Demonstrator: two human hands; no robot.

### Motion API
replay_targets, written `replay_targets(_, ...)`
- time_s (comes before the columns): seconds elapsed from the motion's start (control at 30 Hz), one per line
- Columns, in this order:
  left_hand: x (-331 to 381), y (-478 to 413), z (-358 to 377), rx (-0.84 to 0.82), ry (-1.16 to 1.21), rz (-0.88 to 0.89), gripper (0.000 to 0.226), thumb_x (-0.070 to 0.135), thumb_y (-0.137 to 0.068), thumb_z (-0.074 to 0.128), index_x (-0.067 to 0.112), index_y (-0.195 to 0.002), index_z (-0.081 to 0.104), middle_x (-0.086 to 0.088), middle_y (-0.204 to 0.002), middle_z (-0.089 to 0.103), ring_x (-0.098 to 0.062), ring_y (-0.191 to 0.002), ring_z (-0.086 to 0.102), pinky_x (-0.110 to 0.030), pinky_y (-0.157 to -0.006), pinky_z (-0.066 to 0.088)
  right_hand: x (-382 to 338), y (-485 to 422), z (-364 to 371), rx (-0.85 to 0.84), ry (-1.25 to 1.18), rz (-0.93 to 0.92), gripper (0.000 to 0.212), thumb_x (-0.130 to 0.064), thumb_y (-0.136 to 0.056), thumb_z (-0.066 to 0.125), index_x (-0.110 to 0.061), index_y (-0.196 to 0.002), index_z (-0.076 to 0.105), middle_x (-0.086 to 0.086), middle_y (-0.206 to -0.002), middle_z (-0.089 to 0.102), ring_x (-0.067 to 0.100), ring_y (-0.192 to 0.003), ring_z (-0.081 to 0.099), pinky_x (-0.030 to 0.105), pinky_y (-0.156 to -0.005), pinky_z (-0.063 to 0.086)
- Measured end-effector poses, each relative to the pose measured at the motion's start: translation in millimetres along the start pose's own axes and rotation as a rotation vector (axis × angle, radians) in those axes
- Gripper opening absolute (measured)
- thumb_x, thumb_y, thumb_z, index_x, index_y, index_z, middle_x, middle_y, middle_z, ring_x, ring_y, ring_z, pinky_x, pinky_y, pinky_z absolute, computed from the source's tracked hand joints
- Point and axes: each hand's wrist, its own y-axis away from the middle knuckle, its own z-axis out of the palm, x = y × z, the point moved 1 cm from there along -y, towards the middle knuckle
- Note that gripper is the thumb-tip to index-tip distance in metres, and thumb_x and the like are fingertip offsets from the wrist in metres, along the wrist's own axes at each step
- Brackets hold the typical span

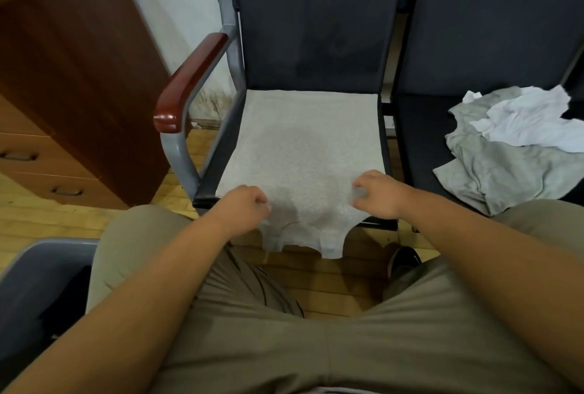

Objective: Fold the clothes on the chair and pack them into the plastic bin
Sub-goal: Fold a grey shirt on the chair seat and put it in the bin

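A light grey sleeveless top [300, 147] lies spread flat over the seat of the dark chair [313, 30], its neckline and straps hanging over the front edge. My left hand [243, 207] pinches the cloth near the left strap. My right hand [379, 193] pinches it near the right strap. A heap of unfolded clothes, one grey [505, 172] and one white [531, 121], lies on the neighbouring chair seat [417, 140] to the right. The grey plastic bin [34, 283] shows at the lower left beside my knee.
A brown wooden drawer cabinet [69, 77] stands at the left against the wall. The chair's wooden armrest [189, 77] juts out on the left side. The floor is wooden, and my thighs fill the bottom of the view.
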Motion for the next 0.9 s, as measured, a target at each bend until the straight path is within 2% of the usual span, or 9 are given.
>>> replay_targets(0.1, -7.0, 6.7, 16.7, -0.108, 0.283, -0.104, 0.026, 0.038, -0.106, 0.061, 0.017, -0.107, 0.077, -0.003, -0.103, 0.078, -0.019, -0.094, 0.074, -0.031, -0.077, 0.059, -12.3, 13.4, -3.9, 0.061, -0.355, 0.094, 0.047, -0.044, -0.104, 0.061, -0.021, -0.144, 0.059, 0.000, -0.146, 0.057, 0.023, -0.129, 0.059, 0.034, -0.102, 0.049)
replay_targets(0.23, -13.5, 5.5, 35.2, -0.254, 0.784, -0.446, 0.025, 0.024, -0.105, 0.066, 0.002, -0.117, 0.070, -0.015, -0.104, 0.078, -0.026, -0.088, 0.078, -0.031, -0.063, 0.062, -28.0, 28.5, 12.4, -0.146, -1.008, 0.332, 0.031, -0.032, -0.104, 0.062, -0.009, -0.122, 0.071, 0.007, -0.103, 0.075, 0.022, -0.091, 0.073, 0.040, -0.082, 0.064)
replay_targets(0.33, -22.8, -3.8, 51.9, -0.297, 0.824, -0.530, 0.026, 0.019, -0.107, 0.061, 0.003, -0.127, 0.059, -0.017, -0.106, 0.072, -0.026, -0.087, 0.073, -0.030, -0.054, 0.060, -22.7, 32.4, 51.1, -0.363, -0.964, 0.391, 0.036, -0.035, -0.104, 0.063, -0.009, -0.128, 0.069, 0.007, -0.107, 0.076, 0.024, -0.098, 0.072, 0.040, -0.080, 0.061)
replay_targets(0.5, -44.3, -22.1, 75.1, -0.396, 0.579, -0.564, 0.030, 0.024, -0.104, 0.062, 0.007, -0.129, 0.059, -0.015, -0.093, 0.067, -0.024, -0.072, 0.070, -0.034, -0.056, 0.057, -8.4, 28.0, 112.5, -0.387, -0.874, 0.577, 0.028, -0.026, -0.105, 0.064, -0.015, -0.131, 0.061, 0.009, -0.119, 0.075, 0.031, -0.109, 0.071, 0.049, -0.096, 0.061)
replay_targets(0.53, -46.9, -25.1, 78.1, -0.400, 0.535, -0.567, 0.030, 0.025, -0.103, 0.063, 0.010, -0.128, 0.059, -0.015, -0.094, 0.067, -0.025, -0.072, 0.070, -0.035, -0.058, 0.058, -6.4, 27.0, 118.5, -0.394, -0.874, 0.571, 0.033, -0.024, -0.104, 0.065, -0.022, -0.136, 0.056, 0.009, -0.121, 0.073, 0.032, -0.109, 0.071, 0.050, -0.095, 0.062)
replay_targets(0.6, -49.9, -31.0, 82.6, -0.401, 0.492, -0.569, 0.030, 0.026, -0.102, 0.064, 0.014, -0.128, 0.056, -0.017, -0.099, 0.068, -0.028, -0.076, 0.072, -0.036, -0.059, 0.060, -1.0, 23.2, 125.9, -0.396, -0.862, 0.528, 0.068, -0.022, -0.103, 0.067, -0.034, -0.160, 0.034, 0.008, -0.127, 0.068, 0.033, -0.109, 0.071, 0.049, -0.091, 0.063)
replay_targets(0.67, -50.1, -35.3, 83.9, -0.380, 0.482, -0.556, 0.026, 0.024, -0.103, 0.065, 0.016, -0.126, 0.056, -0.016, -0.098, 0.067, -0.026, -0.077, 0.072, -0.035, -0.060, 0.060, 2.1, 18.4, 128.9, -0.375, -0.876, 0.494, 0.079, -0.026, -0.103, 0.068, -0.035, -0.166, 0.021, 0.008, -0.134, 0.063, 0.032, -0.109, 0.071, 0.048, -0.091, 0.062)
replay_targets(0.8, -53.8, -43.8, 86.1, -0.355, 0.488, -0.527, 0.018, 0.022, -0.101, 0.067, 0.013, -0.117, 0.062, -0.015, -0.092, 0.067, -0.027, -0.077, 0.068, -0.037, -0.064, 0.055, 6.8, 7.5, 129.1, -0.326, -0.922, 0.434, 0.065, -0.030, -0.104, 0.066, -0.033, -0.161, 0.035, 0.004, -0.135, 0.060, 0.031, -0.110, 0.070, 0.048, -0.095, 0.060)
replay_targets(0.9, -58.1, -49.6, 87.3, -0.378, 0.469, -0.539, 0.022, 0.022, -0.101, 0.067, 0.002, -0.109, 0.067, -0.014, -0.077, 0.064, -0.025, -0.063, 0.062, -0.031, -0.053, 0.049, 8.2, 1.6, 128.3, -0.315, -0.922, 0.408, 0.061, -0.029, -0.105, 0.066, -0.032, -0.160, 0.040, 0.004, -0.134, 0.061, 0.030, -0.111, 0.069, 0.047, -0.095, 0.060)
